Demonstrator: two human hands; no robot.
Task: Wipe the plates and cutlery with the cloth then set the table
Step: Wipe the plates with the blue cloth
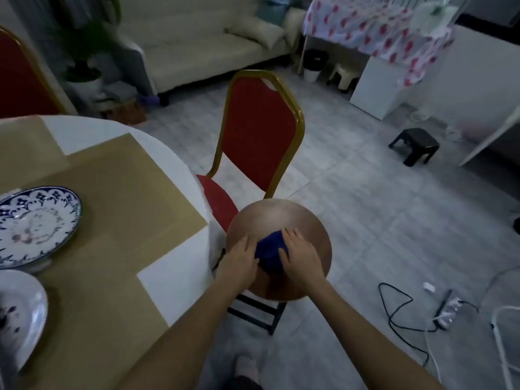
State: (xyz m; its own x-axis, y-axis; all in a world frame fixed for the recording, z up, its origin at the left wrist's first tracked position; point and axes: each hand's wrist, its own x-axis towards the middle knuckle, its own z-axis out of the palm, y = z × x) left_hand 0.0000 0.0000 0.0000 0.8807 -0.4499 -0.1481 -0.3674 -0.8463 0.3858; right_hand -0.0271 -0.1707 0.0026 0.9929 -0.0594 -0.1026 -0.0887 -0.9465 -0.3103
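A dark blue cloth (270, 250) lies bunched on a round wooden stool (278, 218) beside the table. My left hand (239, 260) rests on the cloth's left side with fingers fairly straight. My right hand (299, 256) covers its right side, fingers laid over it. A blue-patterned plate (36, 223) sits on the table (118, 175) at the left. Part of a second white plate (22, 308) shows at the lower left edge. No cutlery is visible.
A red chair with a gold frame (259, 130) stands behind the stool, tucked at the table. Cables and a power strip (447, 311) lie on the floor to the right. A small black stool (415, 144) and a sofa (202, 43) stand farther back.
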